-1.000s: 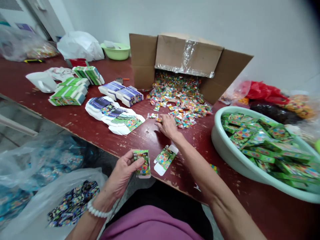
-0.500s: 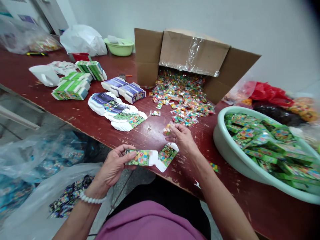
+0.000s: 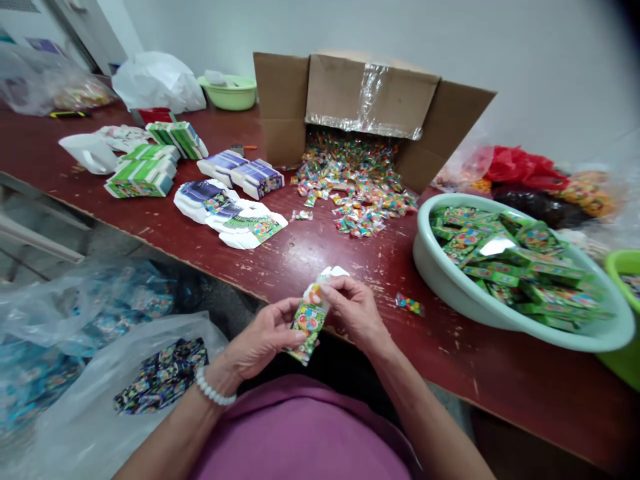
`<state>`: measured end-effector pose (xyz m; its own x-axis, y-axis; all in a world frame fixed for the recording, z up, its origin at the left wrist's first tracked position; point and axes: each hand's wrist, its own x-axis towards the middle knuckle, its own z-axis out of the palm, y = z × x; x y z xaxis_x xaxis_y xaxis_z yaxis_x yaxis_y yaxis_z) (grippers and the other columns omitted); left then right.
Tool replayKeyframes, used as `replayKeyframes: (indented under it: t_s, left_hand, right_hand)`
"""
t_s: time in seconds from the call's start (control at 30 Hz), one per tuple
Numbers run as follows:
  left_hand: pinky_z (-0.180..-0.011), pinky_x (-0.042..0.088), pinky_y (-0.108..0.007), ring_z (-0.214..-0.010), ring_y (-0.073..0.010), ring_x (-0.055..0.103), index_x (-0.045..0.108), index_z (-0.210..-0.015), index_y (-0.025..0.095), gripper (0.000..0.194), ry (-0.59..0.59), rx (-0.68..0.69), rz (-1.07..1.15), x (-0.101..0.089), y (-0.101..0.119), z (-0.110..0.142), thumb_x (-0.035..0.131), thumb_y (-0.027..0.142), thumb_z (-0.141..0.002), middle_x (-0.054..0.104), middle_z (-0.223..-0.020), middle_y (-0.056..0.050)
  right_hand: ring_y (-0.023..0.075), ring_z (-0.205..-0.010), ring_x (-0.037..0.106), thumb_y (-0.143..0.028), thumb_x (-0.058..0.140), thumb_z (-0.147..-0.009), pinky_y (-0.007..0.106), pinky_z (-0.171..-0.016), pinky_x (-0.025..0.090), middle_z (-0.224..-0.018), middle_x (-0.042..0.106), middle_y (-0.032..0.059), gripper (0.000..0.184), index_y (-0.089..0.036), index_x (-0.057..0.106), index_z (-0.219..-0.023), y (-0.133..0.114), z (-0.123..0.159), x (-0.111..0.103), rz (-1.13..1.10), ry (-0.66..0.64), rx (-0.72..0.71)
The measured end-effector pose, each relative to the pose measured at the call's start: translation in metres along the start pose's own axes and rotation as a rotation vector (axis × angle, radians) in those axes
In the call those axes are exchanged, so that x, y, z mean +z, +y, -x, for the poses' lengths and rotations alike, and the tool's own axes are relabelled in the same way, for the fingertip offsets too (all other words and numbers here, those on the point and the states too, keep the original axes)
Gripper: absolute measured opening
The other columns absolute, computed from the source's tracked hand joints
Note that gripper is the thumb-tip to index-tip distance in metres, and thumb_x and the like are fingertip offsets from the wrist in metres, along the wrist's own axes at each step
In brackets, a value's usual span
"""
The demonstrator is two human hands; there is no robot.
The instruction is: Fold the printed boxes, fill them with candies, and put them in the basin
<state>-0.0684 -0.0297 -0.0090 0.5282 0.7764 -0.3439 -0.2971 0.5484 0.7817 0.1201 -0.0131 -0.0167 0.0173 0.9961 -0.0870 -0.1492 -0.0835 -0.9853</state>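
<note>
From the left, we've got a translucent plastic bag [image 3: 70, 427] of dark, shiny packets below the edge of the dark red wooden tabletop [image 3: 270, 272], then a fanned stack of printed card blanks [image 3: 250, 230] lying up on it. Next comes our left hand [image 3: 257, 337], white beads round the wrist, its grip closed on a slim green printed cardboard box [image 3: 307, 325], thumb across the front face and fingers behind. And look at the slant: the box's long axis climbs from its lower end, nearest our body, up and to the right, so that upper end points away from us, right beside our other fingers. There, at the top, sits a small clear-wrapped packet of coloured sweets [image 3: 315, 293], roughly in line with the box. White card flaps [image 3: 334, 271] show just beyond it, though we can't tell which piece they belong to. On the right side of that packet is our right hand [image 3: 359, 317], the nearer one to it, grip pinched on it between thumb and forefinger, so the packet lies left of the palm, at the fingertips. Further right, a loose sweet packet [image 3: 410, 304] rests on the wood, and then the pale green oval basin [image 3: 424, 253], piled with green boxes.
</note>
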Motion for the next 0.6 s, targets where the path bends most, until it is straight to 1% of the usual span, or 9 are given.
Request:
replayKeyframes:
  t_s: [0.07,0.2,0.27,0.33,0.37,0.43,0.5,0.53,0.6]
  left_hand:
    - [-0.078,0.058,-0.029,-0.083,-0.0162,0.069,0.065,-0.115,0.015,0.045,-0.062,-0.012,-0.038,0.005,-0.004,-0.001,0.082,0.019,-0.073,0.070,-0.106,-0.008]
    - [-0.072,0.059,-0.031,-0.080,-0.0156,0.065,0.059,-0.115,0.021,0.039,-0.063,0.022,-0.108,0.010,-0.007,-0.003,0.073,0.020,-0.079,0.066,-0.101,-0.003]
    - [-0.072,0.059,-0.030,-0.083,-0.0153,0.062,0.056,-0.113,0.022,0.037,-0.052,0.047,-0.182,0.012,-0.008,-0.003,0.071,0.020,-0.080,0.065,-0.101,-0.002]
    - [-0.071,0.058,-0.028,-0.084,-0.0151,0.060,0.055,-0.113,0.022,0.035,-0.028,0.075,-0.275,0.014,-0.007,-0.003,0.070,0.021,-0.081,0.064,-0.100,-0.002]
    - [-0.071,0.058,-0.027,-0.085,-0.0150,0.059,0.054,-0.113,0.022,0.035,-0.012,0.090,-0.315,0.015,-0.006,-0.003,0.069,0.021,-0.082,0.064,-0.100,-0.002]
    - [-0.070,0.058,-0.027,-0.086,-0.0155,0.059,0.054,-0.116,0.022,0.035,0.015,0.111,-0.354,0.017,-0.005,-0.003,0.068,0.023,-0.083,0.064,-0.102,-0.003]
    - [-0.068,0.058,-0.026,-0.085,-0.0152,0.058,0.056,-0.117,0.022,0.036,0.037,0.116,-0.338,0.018,-0.005,-0.003,0.068,0.023,-0.083,0.063,-0.100,-0.002]
    - [-0.067,0.058,-0.025,-0.083,-0.0147,0.058,0.057,-0.117,0.022,0.037,0.046,0.113,-0.316,0.018,-0.005,-0.003,0.068,0.022,-0.081,0.063,-0.099,-0.002]
    - [-0.064,0.057,-0.024,-0.077,-0.0131,0.057,0.059,-0.115,0.022,0.039,0.057,0.105,-0.256,0.017,-0.006,-0.004,0.069,0.019,-0.078,0.064,-0.095,-0.001]
  right_hand:
    - [0.0162,-0.071,0.061,-0.042,0.071,-0.084,0.029,-0.067,0.049,-0.079,0.068,0.0032,0.025,-0.019,0.070,-0.075,-0.003,0.003,-0.004,0.160,-0.047,-0.096]
    - [0.0187,-0.093,0.061,-0.028,0.059,-0.091,0.032,-0.083,0.047,-0.099,0.065,0.0064,0.019,-0.020,0.071,-0.078,-0.019,0.009,-0.016,0.505,-0.146,-0.379]
    - [0.0180,-0.090,0.060,-0.021,0.059,-0.090,0.032,-0.081,0.045,-0.096,0.064,0.0053,0.018,-0.020,0.071,-0.078,-0.027,0.010,-0.021,0.689,-0.258,-0.405]
    - [0.0167,-0.082,0.058,-0.018,0.061,-0.088,0.030,-0.075,0.044,-0.089,0.063,0.0037,0.016,-0.020,0.070,-0.075,-0.031,0.010,-0.022,0.784,-0.336,-0.363]
    - [0.0159,-0.078,0.058,-0.019,0.064,-0.086,0.029,-0.071,0.044,-0.087,0.063,0.0031,0.012,-0.020,0.070,-0.076,-0.031,0.009,-0.022,0.767,-0.319,-0.337]
    - [0.0150,-0.075,0.058,-0.021,0.070,-0.084,0.027,-0.067,0.044,-0.088,0.064,0.0027,0.004,-0.020,0.071,-0.080,-0.026,0.008,-0.020,0.649,-0.216,-0.308]
    - [0.0160,-0.081,0.061,-0.023,0.071,-0.083,0.028,-0.071,0.047,-0.093,0.065,0.0036,0.003,-0.021,0.073,-0.086,-0.021,0.006,-0.018,0.535,-0.137,-0.329]
    - [0.0170,-0.086,0.062,-0.022,0.070,-0.084,0.029,-0.076,0.048,-0.096,0.066,0.0041,0.005,-0.022,0.074,-0.087,-0.019,0.006,-0.017,0.506,-0.154,-0.340]
    - [0.0186,-0.095,0.063,-0.023,0.065,-0.089,0.033,-0.086,0.048,-0.102,0.067,0.0047,0.011,-0.023,0.076,-0.087,-0.018,0.006,-0.017,0.467,-0.303,-0.311]
